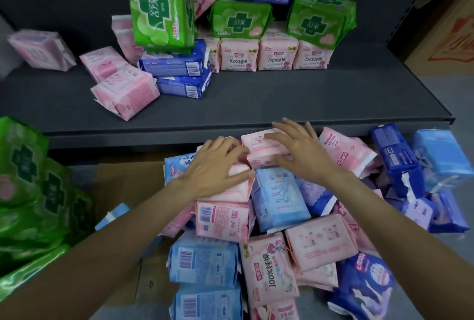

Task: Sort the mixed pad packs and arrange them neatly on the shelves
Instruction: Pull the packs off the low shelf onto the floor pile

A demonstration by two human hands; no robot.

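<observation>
Blue packs lie nearest me at the foot of the mixed heap, with pink ones beside them. My left hand lies on a pink pack atop the heap, fingers curled over its far edge. My right hand hovers with fingers spread over another pink pack; touching it, I think. On the shelf above, green packs sit on a row of pink packs.
</observation>
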